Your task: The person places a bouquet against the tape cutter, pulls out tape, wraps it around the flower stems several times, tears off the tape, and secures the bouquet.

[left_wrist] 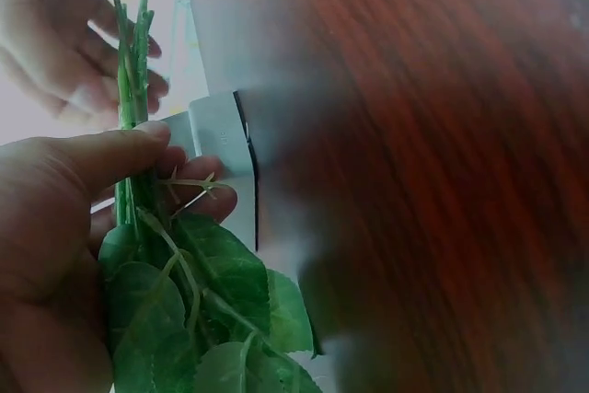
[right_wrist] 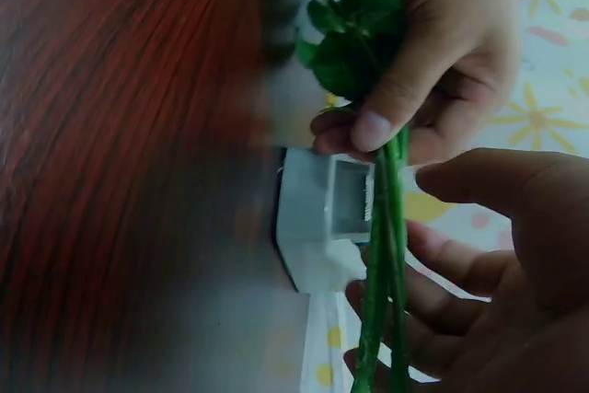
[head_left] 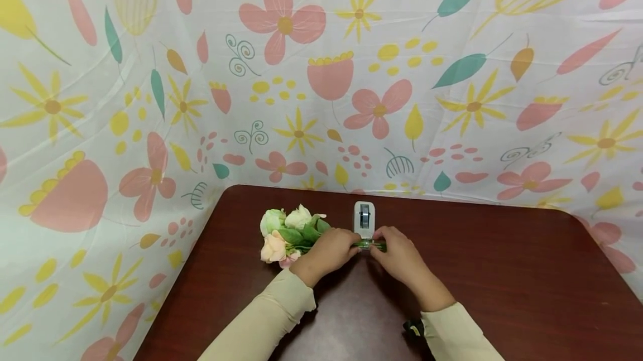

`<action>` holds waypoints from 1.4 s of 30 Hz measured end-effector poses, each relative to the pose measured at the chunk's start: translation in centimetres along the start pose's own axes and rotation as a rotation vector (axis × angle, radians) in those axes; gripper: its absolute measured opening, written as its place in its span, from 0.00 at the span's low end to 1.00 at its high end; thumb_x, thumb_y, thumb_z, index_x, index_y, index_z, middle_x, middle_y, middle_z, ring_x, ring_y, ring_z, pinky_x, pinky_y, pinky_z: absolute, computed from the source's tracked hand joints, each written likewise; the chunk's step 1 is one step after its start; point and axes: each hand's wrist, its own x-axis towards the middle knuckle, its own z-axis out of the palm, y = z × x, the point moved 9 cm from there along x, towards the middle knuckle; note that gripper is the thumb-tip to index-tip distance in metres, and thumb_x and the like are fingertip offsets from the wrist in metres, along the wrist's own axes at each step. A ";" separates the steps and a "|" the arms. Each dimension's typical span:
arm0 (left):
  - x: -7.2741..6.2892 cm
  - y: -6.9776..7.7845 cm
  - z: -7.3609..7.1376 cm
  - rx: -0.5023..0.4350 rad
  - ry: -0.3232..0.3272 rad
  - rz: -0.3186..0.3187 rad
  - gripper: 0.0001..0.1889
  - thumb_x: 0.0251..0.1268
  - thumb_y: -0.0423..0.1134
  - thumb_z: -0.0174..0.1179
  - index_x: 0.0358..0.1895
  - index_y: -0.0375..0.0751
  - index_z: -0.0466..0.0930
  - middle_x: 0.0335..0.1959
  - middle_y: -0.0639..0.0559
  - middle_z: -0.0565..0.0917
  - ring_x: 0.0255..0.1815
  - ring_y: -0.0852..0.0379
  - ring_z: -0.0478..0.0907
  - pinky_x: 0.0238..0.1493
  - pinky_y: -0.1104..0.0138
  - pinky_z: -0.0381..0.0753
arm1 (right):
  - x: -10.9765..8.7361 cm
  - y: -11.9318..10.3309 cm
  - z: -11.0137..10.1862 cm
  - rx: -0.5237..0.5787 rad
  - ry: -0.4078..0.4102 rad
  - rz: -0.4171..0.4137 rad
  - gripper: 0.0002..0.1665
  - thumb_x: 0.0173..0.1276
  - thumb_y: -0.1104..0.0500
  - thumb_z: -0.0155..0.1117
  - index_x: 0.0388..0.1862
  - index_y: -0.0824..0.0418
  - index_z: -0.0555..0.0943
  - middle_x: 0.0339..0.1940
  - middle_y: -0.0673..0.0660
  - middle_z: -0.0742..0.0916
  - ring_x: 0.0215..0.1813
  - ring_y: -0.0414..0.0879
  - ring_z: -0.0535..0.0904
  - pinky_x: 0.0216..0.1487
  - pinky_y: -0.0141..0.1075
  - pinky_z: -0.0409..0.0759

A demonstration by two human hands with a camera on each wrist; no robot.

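A bunch of artificial flowers, with cream and peach blooms, lies with its stems toward the right. My left hand pinches the green stems between thumb and fingers, just past the leaves. My right hand is at the stems' free end. In the right wrist view, this hand's fingers reach behind the stems while its thumb stands apart from them. Right beyond the stems stands a white tape dispenser with a roll in it; its toothed cutting edge faces the stems.
The dark reddish-brown table extends to both sides. A floral-patterned cloth hangs behind it and along the left. A small black object shows beside the right sleeve.
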 end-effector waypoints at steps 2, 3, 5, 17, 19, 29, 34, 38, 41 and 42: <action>0.0 0.0 0.1 0.005 0.001 -0.006 0.06 0.71 0.44 0.64 0.34 0.51 0.81 0.29 0.59 0.85 0.31 0.59 0.83 0.38 0.64 0.78 | 0.1 0.1 0.4 -0.062 -0.019 -0.003 0.12 0.70 0.55 0.66 0.47 0.60 0.82 0.46 0.59 0.86 0.48 0.56 0.84 0.57 0.59 0.75; -0.1 -0.1 0.1 0.008 0.001 -0.009 0.06 0.71 0.44 0.64 0.34 0.51 0.82 0.29 0.58 0.86 0.31 0.59 0.83 0.38 0.64 0.79 | 0.2 0.1 0.6 -0.082 -0.028 -0.009 0.12 0.70 0.55 0.67 0.47 0.60 0.83 0.45 0.59 0.87 0.47 0.56 0.84 0.57 0.61 0.74; -0.1 -0.1 0.1 0.016 0.001 -0.012 0.06 0.71 0.44 0.64 0.34 0.51 0.82 0.29 0.58 0.86 0.32 0.59 0.84 0.38 0.63 0.79 | 0.2 0.1 0.9 -0.103 -0.046 -0.022 0.10 0.70 0.55 0.67 0.46 0.59 0.84 0.43 0.58 0.87 0.46 0.55 0.85 0.57 0.62 0.74; -0.5 -0.1 0.0 0.022 0.027 -0.021 0.07 0.69 0.44 0.66 0.33 0.51 0.80 0.27 0.58 0.84 0.30 0.57 0.83 0.37 0.63 0.78 | 0.3 0.0 1.3 -0.072 -0.013 -0.089 0.05 0.68 0.60 0.70 0.41 0.59 0.86 0.44 0.57 0.88 0.47 0.51 0.85 0.50 0.48 0.81; -0.5 -0.1 0.0 0.022 0.032 -0.022 0.07 0.69 0.44 0.66 0.33 0.51 0.79 0.26 0.58 0.84 0.30 0.58 0.83 0.37 0.63 0.78 | 0.3 -0.1 1.3 -0.067 -0.006 -0.093 0.05 0.67 0.60 0.70 0.41 0.58 0.86 0.44 0.57 0.89 0.47 0.51 0.85 0.50 0.48 0.81; -1.2 0.1 0.2 0.018 0.047 -0.016 0.06 0.70 0.45 0.65 0.34 0.52 0.79 0.28 0.58 0.85 0.30 0.58 0.84 0.34 0.66 0.78 | -0.4 -0.4 1.4 -0.058 0.009 -0.112 0.04 0.66 0.61 0.71 0.38 0.54 0.85 0.39 0.53 0.89 0.44 0.47 0.84 0.46 0.45 0.80; -1.6 0.6 0.0 0.028 0.044 -0.008 0.05 0.70 0.44 0.65 0.36 0.51 0.80 0.30 0.57 0.86 0.31 0.58 0.84 0.34 0.66 0.79 | -0.9 -0.5 1.5 -0.061 0.022 -0.128 0.04 0.66 0.60 0.72 0.39 0.54 0.84 0.42 0.54 0.89 0.47 0.48 0.84 0.49 0.46 0.81; -1.8 1.0 -0.1 0.037 0.058 0.012 0.04 0.69 0.43 0.65 0.36 0.51 0.80 0.32 0.57 0.87 0.34 0.58 0.85 0.36 0.66 0.80 | -1.3 -0.8 1.3 -0.061 0.063 -0.164 0.05 0.65 0.62 0.73 0.38 0.56 0.85 0.45 0.56 0.89 0.51 0.51 0.85 0.52 0.48 0.81; -1.9 1.2 -0.1 0.049 0.064 0.023 0.04 0.69 0.42 0.66 0.36 0.51 0.80 0.33 0.58 0.87 0.34 0.59 0.85 0.36 0.67 0.80 | -1.7 -1.1 1.2 -0.064 0.092 -0.212 0.05 0.63 0.64 0.73 0.35 0.56 0.84 0.46 0.58 0.89 0.52 0.52 0.85 0.53 0.48 0.82; -1.9 1.3 -0.1 0.051 0.065 0.026 0.04 0.69 0.42 0.66 0.36 0.51 0.80 0.33 0.57 0.87 0.34 0.59 0.85 0.37 0.67 0.80 | -1.8 -1.2 1.2 -0.065 0.098 -0.224 0.06 0.63 0.64 0.74 0.35 0.56 0.84 0.46 0.58 0.89 0.52 0.52 0.85 0.53 0.48 0.82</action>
